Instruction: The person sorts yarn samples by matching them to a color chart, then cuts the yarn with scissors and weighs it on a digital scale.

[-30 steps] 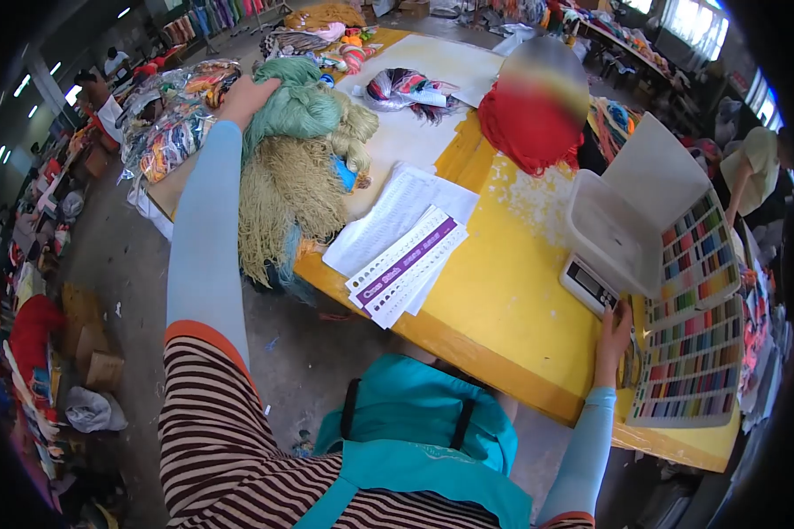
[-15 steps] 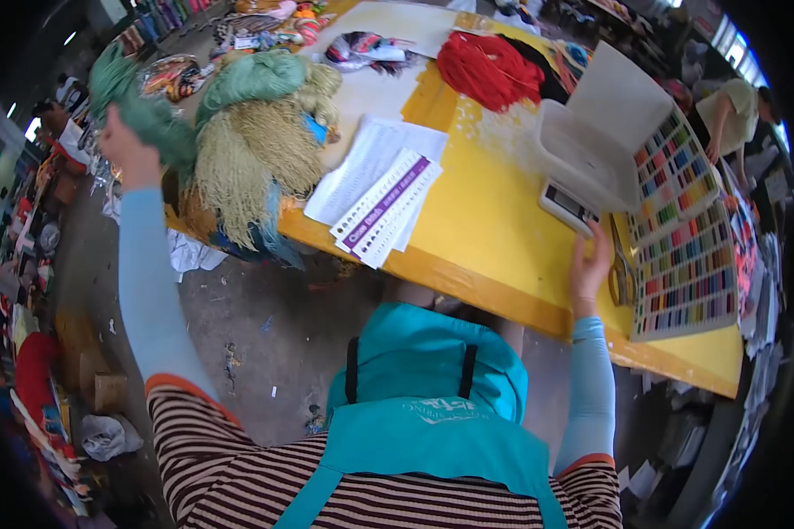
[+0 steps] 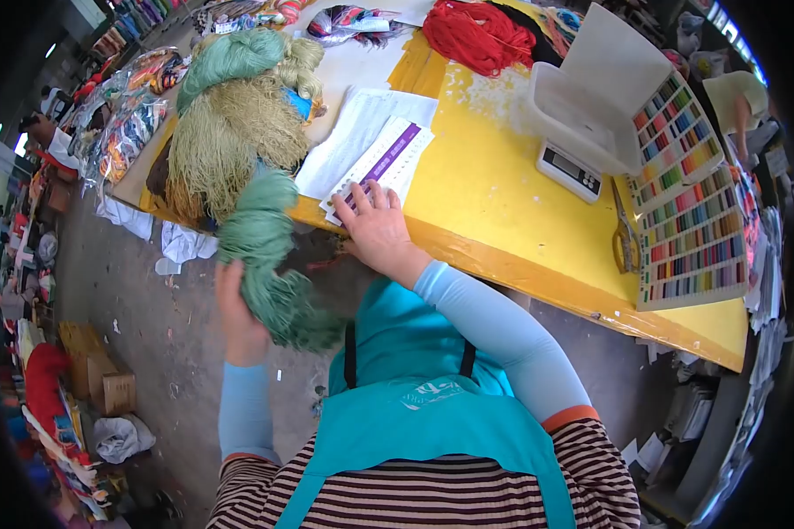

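Note:
My left hand (image 3: 241, 309) is closed around a hank of green thread (image 3: 260, 238), which hangs in front of the table edge with its loose end drooping toward my apron. My right hand (image 3: 379, 231) reaches across my body. Its fingers are spread over the lower end of white cards with a purple band (image 3: 393, 159), at the front edge of the table; whether the thumb is under them cannot be made out. Under those cards lies a white printed sheet (image 3: 355, 119). Beside it rests a pile of beige thread (image 3: 225, 132) topped by another green hank (image 3: 234, 60).
On the yellow table (image 3: 476, 203) stand a digital scale (image 3: 569, 172) with a clear plastic tub (image 3: 582, 123), scissors (image 3: 625, 234) and thread colour charts (image 3: 692, 234). Red yarn (image 3: 478, 37) lies at the back. Another person (image 3: 739, 101) stands at the far right.
My left hand has brought the green hank from the far left down in front of me. My right hand has left the scale and moved left onto the cards.

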Available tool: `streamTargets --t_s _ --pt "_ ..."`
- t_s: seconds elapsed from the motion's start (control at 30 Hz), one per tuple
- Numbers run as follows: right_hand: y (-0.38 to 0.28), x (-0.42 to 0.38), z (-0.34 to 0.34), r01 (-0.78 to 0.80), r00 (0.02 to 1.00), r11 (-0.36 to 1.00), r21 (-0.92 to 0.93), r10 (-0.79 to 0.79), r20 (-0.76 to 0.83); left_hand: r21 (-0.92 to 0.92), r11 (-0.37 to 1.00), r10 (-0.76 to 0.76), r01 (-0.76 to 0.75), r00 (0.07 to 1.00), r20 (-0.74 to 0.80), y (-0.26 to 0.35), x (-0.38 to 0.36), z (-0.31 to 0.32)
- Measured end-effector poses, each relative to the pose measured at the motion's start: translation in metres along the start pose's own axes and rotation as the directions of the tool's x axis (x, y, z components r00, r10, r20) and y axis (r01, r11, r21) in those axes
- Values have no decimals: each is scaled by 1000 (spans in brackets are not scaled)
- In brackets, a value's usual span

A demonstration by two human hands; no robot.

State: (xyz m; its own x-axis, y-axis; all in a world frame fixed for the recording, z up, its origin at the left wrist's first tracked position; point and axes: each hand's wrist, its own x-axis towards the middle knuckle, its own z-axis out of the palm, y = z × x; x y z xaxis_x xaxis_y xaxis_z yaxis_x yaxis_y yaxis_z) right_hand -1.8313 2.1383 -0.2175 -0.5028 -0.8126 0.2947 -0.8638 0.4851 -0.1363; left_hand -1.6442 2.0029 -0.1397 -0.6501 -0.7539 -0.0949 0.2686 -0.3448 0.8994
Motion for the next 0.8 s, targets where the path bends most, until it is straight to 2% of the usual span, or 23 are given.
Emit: streamTargets --t_s 0.07,0.1,0.13,0.2,0.33,0.4,0.53,0.6,0.67,0.73,0.8 --pt "0 3 11 -34 999 998 -46 33 -5 -70 988 -131 135 990 51 -26 0 -22" --pt "2 3 12 -26 1000 998 -52 25 -15 -157 964 -217 217 976 14 -35 0 -25" --pt "4 3 13 -19 1000 998 -60 17 -25 -157 963 -222 221 975 12 -42 2 -30" --pt "5 2 12 1 999 998 -71 -4 -35 -287 893 -353 347 935 33 -50 5 -36" --pt "6 5 7 31 999 995 -98 -34 -20 -278 899 -336 338 940 54 -60 20 -30" --pt "7 7 4 43 999 996 -82 -45 -15 -362 856 -280 369 920 275 -60 30 -24" --pt "9 13 -4 85 996 994 -75 -87 -23 -314 874 -262 371 904 338 -53 47 -14" --pt "7 16 -9 61 998 996 -67 -60 19 -399 794 -199 459 815 544 -60 61 -21" --pt "6 18 -9 39 998 997 -62 -35 60 -405 795 -193 452 821 537 -63 66 -22" --pt "8 18 -7 84 996 993 -80 -87 -34 -411 796 -184 443 826 533 -63 68 -22" --pt "9 17 -7 81 996 995 -66 -82 -26 -407 812 -150 419 822 549 -60 71 -21"
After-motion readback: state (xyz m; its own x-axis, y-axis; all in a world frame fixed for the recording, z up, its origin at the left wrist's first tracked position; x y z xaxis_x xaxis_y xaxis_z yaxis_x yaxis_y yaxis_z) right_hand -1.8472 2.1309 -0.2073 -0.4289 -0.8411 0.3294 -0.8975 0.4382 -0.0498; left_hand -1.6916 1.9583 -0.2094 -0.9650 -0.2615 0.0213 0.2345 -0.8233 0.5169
